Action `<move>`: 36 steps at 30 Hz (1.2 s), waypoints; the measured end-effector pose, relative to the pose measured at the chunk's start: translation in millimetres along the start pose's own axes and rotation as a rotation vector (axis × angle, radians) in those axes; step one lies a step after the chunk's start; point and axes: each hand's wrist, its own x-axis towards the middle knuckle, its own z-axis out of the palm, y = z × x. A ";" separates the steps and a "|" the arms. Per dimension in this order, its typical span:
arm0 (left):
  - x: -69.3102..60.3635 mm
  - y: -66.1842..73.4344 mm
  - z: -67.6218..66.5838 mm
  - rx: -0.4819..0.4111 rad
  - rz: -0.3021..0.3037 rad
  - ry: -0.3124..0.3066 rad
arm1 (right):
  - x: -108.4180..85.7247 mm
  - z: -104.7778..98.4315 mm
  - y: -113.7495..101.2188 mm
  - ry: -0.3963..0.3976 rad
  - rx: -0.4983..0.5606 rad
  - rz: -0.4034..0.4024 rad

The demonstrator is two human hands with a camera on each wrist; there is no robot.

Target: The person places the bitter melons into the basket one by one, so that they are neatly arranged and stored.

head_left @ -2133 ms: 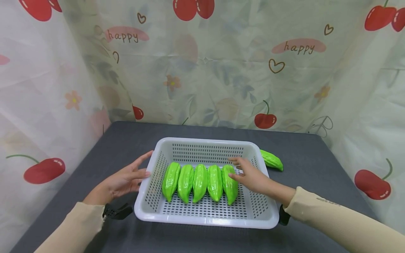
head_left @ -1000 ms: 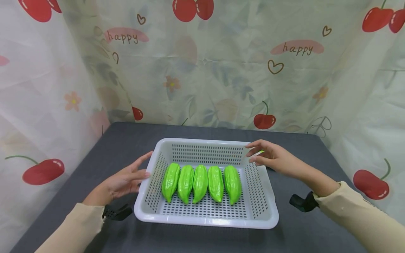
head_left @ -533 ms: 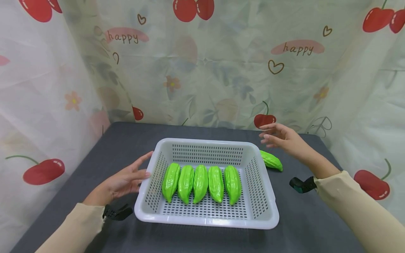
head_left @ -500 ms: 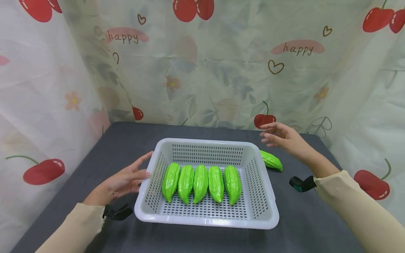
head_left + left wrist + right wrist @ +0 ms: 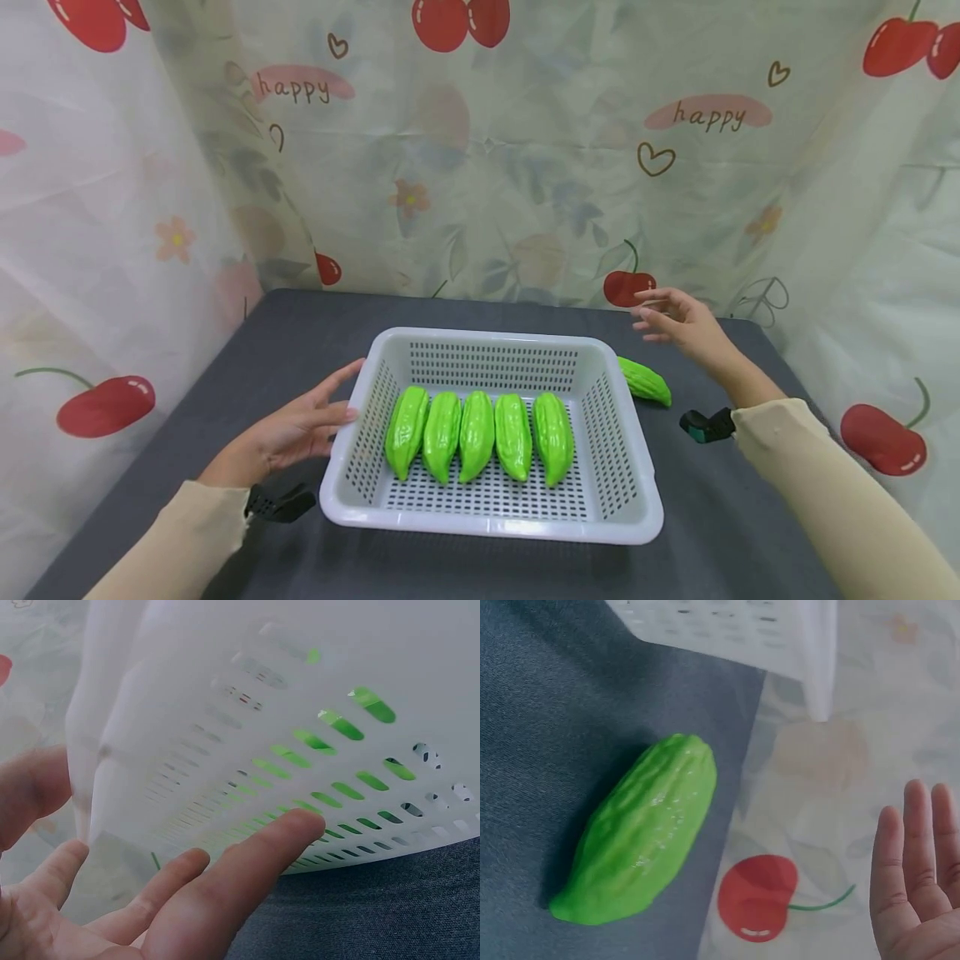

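Several bright green bitter melons lie side by side in a white perforated plastic basket. At the basket's left wall, my left hand has its fingers spread, the fingertips touching the rim and the outside. The left wrist view shows these fingers against the slotted wall, green showing through the slots. Outside the basket on the right lies another bitter melon, its left end hidden behind the rim; the right wrist view shows the whole melon. My right hand hovers above and beyond it, fingers relaxed and holding nothing.
A dark grey cloth-like table surface lies under the basket. A patterned curtain with cherries closes off the back and both sides. Black wrist cameras sit under both wrists.
My right hand has left the rightmost melon in the basket, which lies slightly farther right, and moved over the rim, right and back, beyond the loose melon. My left hand has stayed put.
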 end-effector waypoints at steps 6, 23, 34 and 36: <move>0.5 -0.1 -0.4 -0.005 -0.003 -0.005 | 5.4 6.6 18.0 0.021 -0.002 0.016; -0.2 1.2 1.9 0.009 0.009 -0.015 | 16.2 28.0 75.7 -0.087 -0.199 0.174; -0.8 1.8 2.8 0.006 0.008 -0.012 | 15.5 38.8 89.4 -0.177 -0.293 0.184; -0.9 1.7 2.5 0.007 0.008 -0.011 | 15.4 39.8 91.0 -0.181 -0.311 0.195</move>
